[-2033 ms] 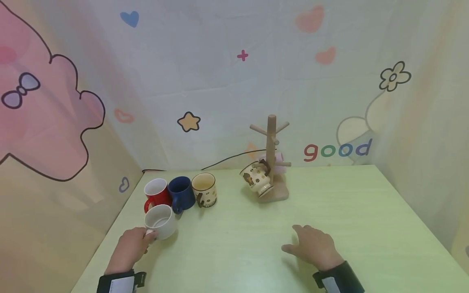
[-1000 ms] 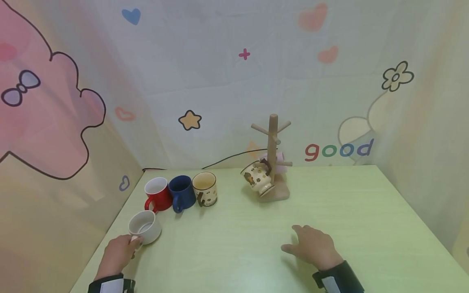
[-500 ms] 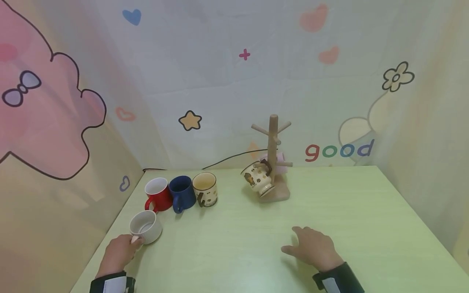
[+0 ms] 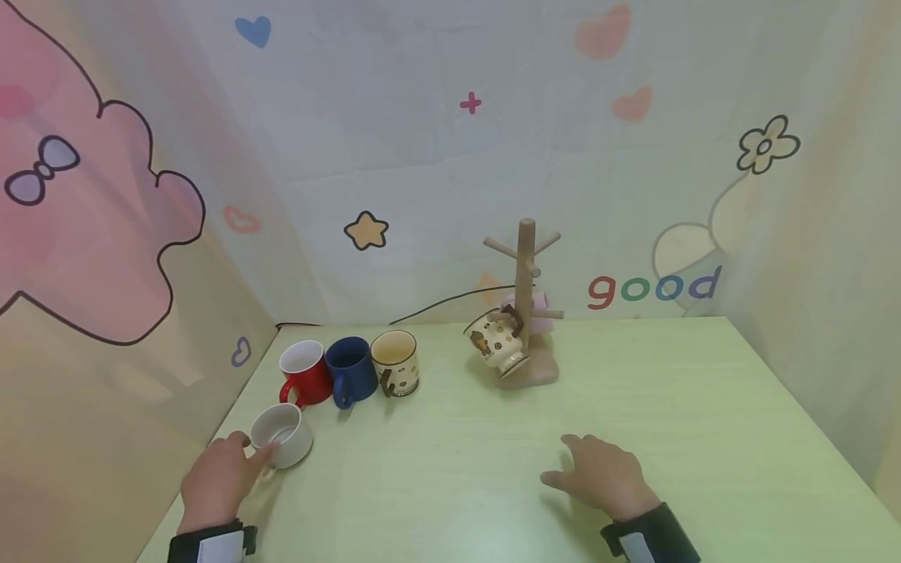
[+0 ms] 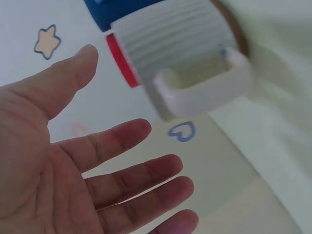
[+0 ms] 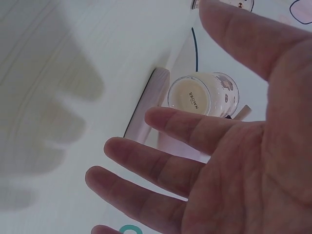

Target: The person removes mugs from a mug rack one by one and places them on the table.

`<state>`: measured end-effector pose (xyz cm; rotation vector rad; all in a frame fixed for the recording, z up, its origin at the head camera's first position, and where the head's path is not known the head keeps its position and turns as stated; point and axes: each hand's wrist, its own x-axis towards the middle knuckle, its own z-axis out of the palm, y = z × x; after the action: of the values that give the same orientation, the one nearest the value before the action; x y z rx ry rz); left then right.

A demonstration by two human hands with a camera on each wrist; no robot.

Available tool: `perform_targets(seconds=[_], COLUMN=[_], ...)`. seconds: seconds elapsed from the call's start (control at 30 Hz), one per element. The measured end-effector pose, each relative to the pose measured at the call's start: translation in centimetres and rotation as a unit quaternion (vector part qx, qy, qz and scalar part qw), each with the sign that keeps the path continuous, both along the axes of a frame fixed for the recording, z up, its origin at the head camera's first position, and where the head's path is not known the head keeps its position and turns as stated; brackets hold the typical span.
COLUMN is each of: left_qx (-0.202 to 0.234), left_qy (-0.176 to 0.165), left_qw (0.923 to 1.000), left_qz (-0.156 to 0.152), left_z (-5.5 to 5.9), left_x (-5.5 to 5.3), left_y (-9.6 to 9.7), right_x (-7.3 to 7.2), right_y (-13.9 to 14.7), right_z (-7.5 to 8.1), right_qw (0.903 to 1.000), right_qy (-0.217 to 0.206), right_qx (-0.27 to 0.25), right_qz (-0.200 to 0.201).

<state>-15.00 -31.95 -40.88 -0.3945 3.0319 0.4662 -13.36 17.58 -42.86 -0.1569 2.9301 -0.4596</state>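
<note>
A white ribbed mug (image 5: 175,44) stands upright on the table at the left, its handle (image 5: 209,92) pointing toward my left hand (image 4: 220,478). In the left wrist view that hand is spread, thumb and fingers apart from the handle with nothing between them. My right hand (image 4: 600,475) hovers over the right half of the table, fingers extended and holding nothing. Behind the white mug, a red mug (image 4: 310,383), a blue mug (image 4: 354,371) and a cream patterned mug (image 4: 398,366) stand in a row.
A wooden mug tree (image 4: 525,274) stands at the back of the table (image 4: 450,469). On its lower pegs hang a cream bear-patterned mug (image 4: 498,344), tilted, and a pink mug (image 4: 540,311) partly hidden behind the post. A printed curtain (image 4: 422,117) closes off the back.
The white mug moved left and toward me in my left hand, away from the red mug. My left fingers have since opened and released its handle. The right hand stayed still.
</note>
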Motion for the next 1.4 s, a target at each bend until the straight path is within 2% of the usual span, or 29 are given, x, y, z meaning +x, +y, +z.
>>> perform_targets(seconds=[0.13,0.3,0.53,0.7,0.87,1.1,1.27,1.4], left_qx=[-0.008,-0.020,-0.039,-0.038,-0.036,-0.046,-0.051,-0.049], left_qy=[0.018,0.040,0.048,0.039,0.026,0.027,0.010,0.010], left_qw=[0.9998,0.9987,0.9960,0.9935,0.9872,0.9779,0.9730,0.9695], left_qz=[0.003,-0.026,-0.064,-0.099,-0.153,-0.202,-0.225,-0.240], left_z=[1.3,2.7,3.4,3.3,2.8,2.1,1.4,0.8], left_x=[0.1,0.1,-0.9,-1.9,-2.7,-4.0,-4.9,-5.5], left_y=[1.2,3.4,7.0,9.4,11.9,15.4,17.4,18.9], right_x=[0.0,0.0,-0.1,-0.2,-0.2,-0.3,-0.6,-0.7], right_y=[0.0,0.1,0.2,0.2,0.2,0.4,0.5,0.6], right_z=[-0.1,0.0,-0.1,-0.1,0.0,0.3,0.4,0.3], right_qw=[1.0000,1.0000,1.0000,1.0000,1.0000,1.0000,0.9999,0.9999], right_qy=[0.001,0.000,0.000,-0.006,-0.002,0.002,-0.003,-0.004], right_qx=[-0.001,0.001,0.001,0.004,0.002,0.005,0.010,0.011], right_qz=[-0.001,-0.002,-0.001,-0.005,-0.005,-0.004,-0.007,-0.009])
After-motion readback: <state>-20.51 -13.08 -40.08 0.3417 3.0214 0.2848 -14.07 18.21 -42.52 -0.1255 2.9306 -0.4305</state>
